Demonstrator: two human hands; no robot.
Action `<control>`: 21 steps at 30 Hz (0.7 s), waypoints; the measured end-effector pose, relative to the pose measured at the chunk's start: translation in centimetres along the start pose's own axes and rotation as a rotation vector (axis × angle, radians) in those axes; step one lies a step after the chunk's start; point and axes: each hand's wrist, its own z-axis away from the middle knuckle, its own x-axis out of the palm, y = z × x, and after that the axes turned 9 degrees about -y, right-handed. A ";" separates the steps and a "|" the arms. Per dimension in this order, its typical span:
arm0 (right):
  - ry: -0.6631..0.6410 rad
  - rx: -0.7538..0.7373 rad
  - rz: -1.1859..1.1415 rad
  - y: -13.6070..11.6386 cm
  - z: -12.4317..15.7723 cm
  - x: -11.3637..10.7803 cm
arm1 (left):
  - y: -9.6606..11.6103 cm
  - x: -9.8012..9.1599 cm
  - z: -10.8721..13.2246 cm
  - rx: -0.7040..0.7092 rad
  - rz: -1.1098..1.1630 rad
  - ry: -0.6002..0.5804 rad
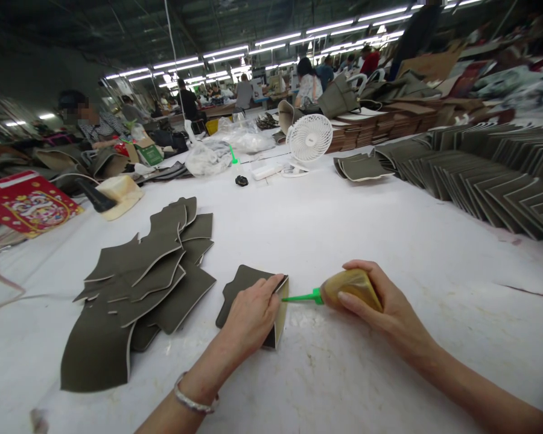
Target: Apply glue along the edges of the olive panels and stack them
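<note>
A dark grey-green leather piece (242, 280) lies on the white table in front of me. My left hand (253, 310) is closed over it and presses it down, with the index finger stretched along its top right edge. A pale strip (279, 322) shows along that right edge. My right hand (373, 295) is wrapped round a glue bottle (344, 286) with amber contents, held on its side. The bottle's thin green nozzle (301, 297) points left, its tip at the pale strip beside my left fingers. Whether glue is coming out is too small to tell.
To the left lies a loose heap of similar pieces (149, 283). Long rows of them (475, 181) fan out at the right. Farther back stand a small white fan (311, 140), plastic bags (208, 158) and a red box (31, 205). Other people sit beyond the table.
</note>
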 end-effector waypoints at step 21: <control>0.222 0.384 -1.244 -1.7 -0.2 -6.4 | -3.9 -1.4 1.4 -0.271 0.070 0.393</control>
